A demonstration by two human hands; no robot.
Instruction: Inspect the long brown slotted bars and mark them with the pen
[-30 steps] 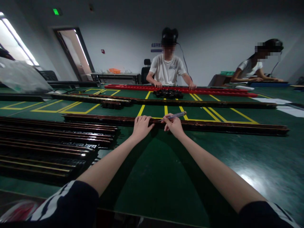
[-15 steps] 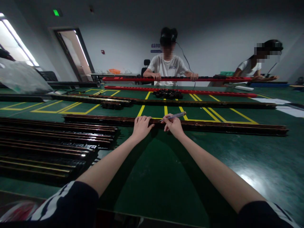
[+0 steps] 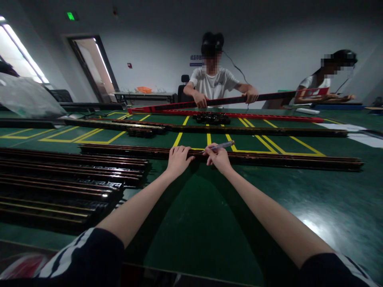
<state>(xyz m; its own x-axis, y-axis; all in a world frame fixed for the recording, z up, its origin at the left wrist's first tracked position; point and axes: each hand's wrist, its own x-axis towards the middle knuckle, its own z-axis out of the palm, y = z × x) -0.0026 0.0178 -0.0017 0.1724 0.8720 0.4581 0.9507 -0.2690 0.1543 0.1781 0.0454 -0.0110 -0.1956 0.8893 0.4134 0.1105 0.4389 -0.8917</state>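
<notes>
Long dark rails (image 3: 284, 160) with coppery edges lie bundled crosswise on the green table in front of me. My left hand (image 3: 178, 161) lies over the bundle, fingers bent across its top and thumb along the near side. Just to its right, my right hand (image 3: 220, 158) pinches a slim translucent pen (image 3: 223, 146). The pen slants, its thin tip pointing down left at the rails' top edge. Whether the tip touches them I cannot tell.
More dark rails (image 3: 60, 175) are stacked at the left. Beyond my bundle lie another long dark rail (image 3: 254, 130), a small dark pile (image 3: 212, 118) and a red rail (image 3: 287, 117). Across the table a co-worker (image 3: 214, 83) holds a red-and-black rail (image 3: 233, 100); another person (image 3: 317, 85) sits right.
Across the table, the co-worker's red-and-black rail has tilted, its right end raised and its left end lowered. My own hands and the pen look almost unmoved.
</notes>
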